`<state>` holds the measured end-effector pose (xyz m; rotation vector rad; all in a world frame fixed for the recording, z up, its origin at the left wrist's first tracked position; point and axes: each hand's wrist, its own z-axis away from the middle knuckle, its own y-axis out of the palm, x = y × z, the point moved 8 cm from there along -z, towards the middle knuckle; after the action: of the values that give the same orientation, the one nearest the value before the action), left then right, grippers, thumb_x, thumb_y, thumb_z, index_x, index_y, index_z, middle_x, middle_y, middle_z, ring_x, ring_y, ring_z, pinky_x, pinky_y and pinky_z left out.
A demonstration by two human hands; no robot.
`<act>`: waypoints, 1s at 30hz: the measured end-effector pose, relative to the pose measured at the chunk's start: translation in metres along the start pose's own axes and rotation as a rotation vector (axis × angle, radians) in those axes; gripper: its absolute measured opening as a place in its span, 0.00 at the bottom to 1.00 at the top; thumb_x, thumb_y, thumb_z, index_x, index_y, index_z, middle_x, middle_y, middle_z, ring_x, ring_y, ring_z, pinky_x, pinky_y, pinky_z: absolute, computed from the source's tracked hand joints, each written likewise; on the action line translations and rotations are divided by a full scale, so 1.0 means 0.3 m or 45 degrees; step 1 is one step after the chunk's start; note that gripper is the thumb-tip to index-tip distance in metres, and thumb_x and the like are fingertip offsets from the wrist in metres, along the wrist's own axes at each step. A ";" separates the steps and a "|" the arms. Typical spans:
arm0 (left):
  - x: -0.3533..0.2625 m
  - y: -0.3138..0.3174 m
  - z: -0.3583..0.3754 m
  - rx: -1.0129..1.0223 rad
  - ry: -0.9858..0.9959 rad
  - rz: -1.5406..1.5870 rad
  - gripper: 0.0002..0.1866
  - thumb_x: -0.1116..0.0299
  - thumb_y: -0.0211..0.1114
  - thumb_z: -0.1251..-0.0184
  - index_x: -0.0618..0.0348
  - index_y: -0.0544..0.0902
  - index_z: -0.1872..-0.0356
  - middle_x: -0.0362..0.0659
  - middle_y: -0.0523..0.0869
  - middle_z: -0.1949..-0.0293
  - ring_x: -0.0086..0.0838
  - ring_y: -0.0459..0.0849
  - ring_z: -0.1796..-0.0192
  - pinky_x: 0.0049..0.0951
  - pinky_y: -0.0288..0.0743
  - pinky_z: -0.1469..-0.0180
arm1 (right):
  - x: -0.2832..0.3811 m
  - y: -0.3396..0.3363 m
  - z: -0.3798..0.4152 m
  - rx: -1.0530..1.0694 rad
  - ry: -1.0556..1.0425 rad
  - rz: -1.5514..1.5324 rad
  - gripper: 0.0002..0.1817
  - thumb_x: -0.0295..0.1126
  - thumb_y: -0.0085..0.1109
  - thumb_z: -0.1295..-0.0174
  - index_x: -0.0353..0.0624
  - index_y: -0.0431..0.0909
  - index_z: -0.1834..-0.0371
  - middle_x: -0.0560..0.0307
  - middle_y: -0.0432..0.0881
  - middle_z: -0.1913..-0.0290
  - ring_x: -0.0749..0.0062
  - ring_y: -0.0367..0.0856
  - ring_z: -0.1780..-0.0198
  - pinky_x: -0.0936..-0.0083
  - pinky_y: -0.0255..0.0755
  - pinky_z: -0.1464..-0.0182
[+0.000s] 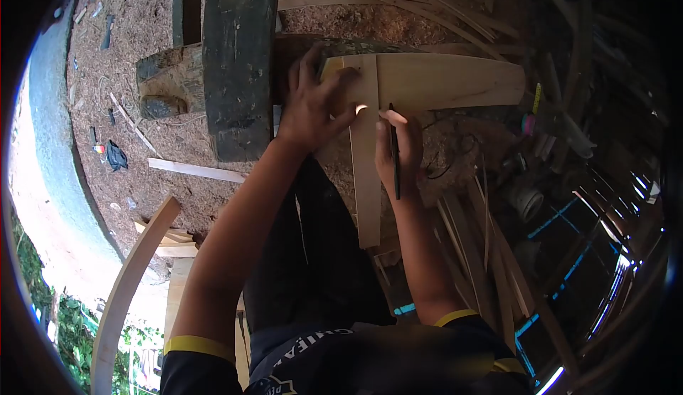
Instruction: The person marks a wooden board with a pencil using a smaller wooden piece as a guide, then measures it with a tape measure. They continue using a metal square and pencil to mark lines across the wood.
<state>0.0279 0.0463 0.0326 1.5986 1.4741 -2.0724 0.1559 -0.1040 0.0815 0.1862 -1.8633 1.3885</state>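
A pale wooden board lies crosswise over the dark bench. A narrower wooden strip crosses its left part and reaches down toward the person's legs. My left hand presses on the left end of the board beside the strip, its fingers spread. In my right hand is a dark, slim pencil-like tool, held upright with its upper end by the board's lower edge, just right of the strip. A patch of sunlight falls on the fingers.
A thick dark beam stands left of the board. Wood shavings cover the ground. Long offcuts lie behind, and more strips lie at the lower right. A curved plank is at the lower left.
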 end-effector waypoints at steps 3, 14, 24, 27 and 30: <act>0.000 -0.005 -0.004 0.024 0.038 -0.015 0.32 0.52 0.80 0.39 0.35 0.88 0.30 0.64 0.66 0.16 0.72 0.66 0.17 0.67 0.69 0.18 | -0.012 0.020 -0.012 0.004 -0.072 0.041 0.12 0.26 0.65 0.21 0.44 0.85 0.38 0.45 0.89 0.38 0.41 0.86 0.33 0.44 0.76 0.27; -0.004 0.025 0.008 -0.026 0.018 -0.068 0.28 0.65 0.74 0.33 0.37 0.90 0.30 0.62 0.73 0.22 0.66 0.71 0.21 0.62 0.66 0.18 | -0.080 0.081 -0.263 0.114 -0.289 0.065 0.22 0.35 0.67 0.20 0.45 0.84 0.26 0.37 0.81 0.20 0.30 0.72 0.14 0.29 0.58 0.13; 0.025 0.055 0.005 -0.026 -0.025 0.061 0.27 0.65 0.71 0.34 0.41 0.90 0.32 0.60 0.73 0.22 0.63 0.69 0.21 0.61 0.62 0.18 | -0.095 0.118 -0.267 0.171 -0.283 0.160 0.30 0.52 0.71 0.22 0.59 0.83 0.20 0.38 0.80 0.17 0.32 0.72 0.13 0.28 0.57 0.14; 0.037 0.070 0.012 -0.050 -0.025 0.060 0.25 0.62 0.72 0.34 0.42 0.90 0.33 0.59 0.73 0.22 0.61 0.69 0.21 0.60 0.62 0.18 | -0.100 0.121 -0.270 0.170 -0.286 0.173 0.31 0.54 0.71 0.23 0.60 0.83 0.20 0.38 0.82 0.19 0.32 0.73 0.14 0.28 0.57 0.14; 0.053 0.076 0.021 -0.106 -0.026 0.101 0.26 0.61 0.73 0.34 0.44 0.89 0.33 0.59 0.74 0.23 0.60 0.69 0.21 0.60 0.62 0.19 | -0.109 0.127 -0.273 0.183 -0.286 0.198 0.31 0.55 0.71 0.23 0.60 0.83 0.21 0.38 0.83 0.20 0.31 0.74 0.15 0.27 0.57 0.14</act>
<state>0.0310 0.0366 0.0059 1.5741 1.4460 -1.9528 0.1985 -0.0290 0.0390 0.2846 -1.9946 1.6686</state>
